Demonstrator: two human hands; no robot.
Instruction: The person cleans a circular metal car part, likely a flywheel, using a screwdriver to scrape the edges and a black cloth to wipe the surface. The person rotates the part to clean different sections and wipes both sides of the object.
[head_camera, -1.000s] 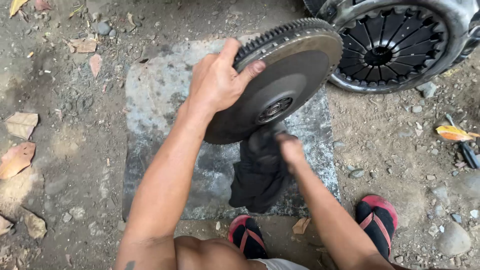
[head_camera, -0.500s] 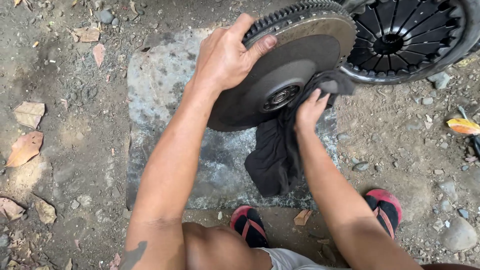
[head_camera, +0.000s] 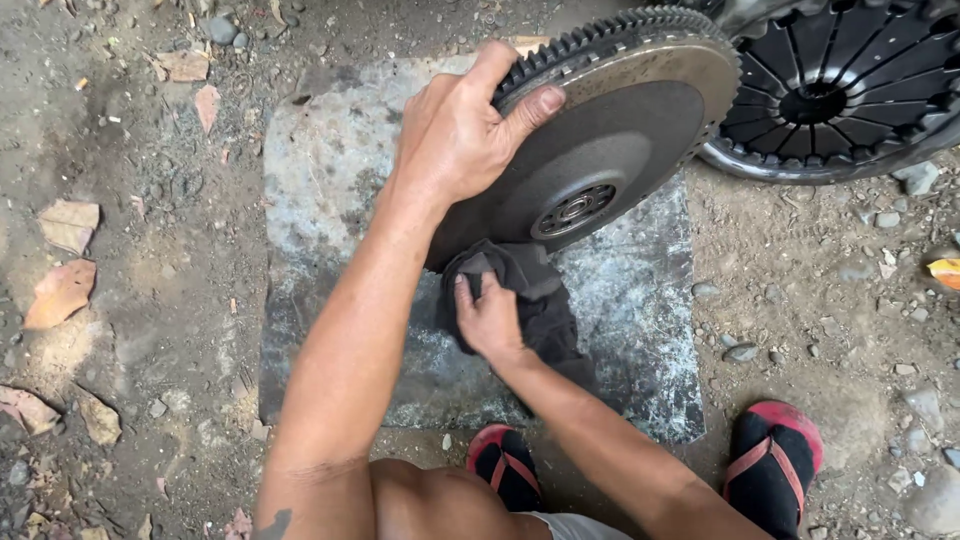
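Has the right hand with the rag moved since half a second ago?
Yes. The right hand with the dark rag dropped from the flywheel upper face to its lower edge, nearer the sandals.

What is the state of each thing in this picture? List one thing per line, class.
Toothed metal disc: tilted on edge, lower rim on the slab.
Left hand: gripping the disc's top rim.
Dark rag: bunched, pressed against the disc's lower edge.
Right hand: clutching the rag.
Grey slab: flat on the dirt, stained.
Black finned part: lying beside the disc.
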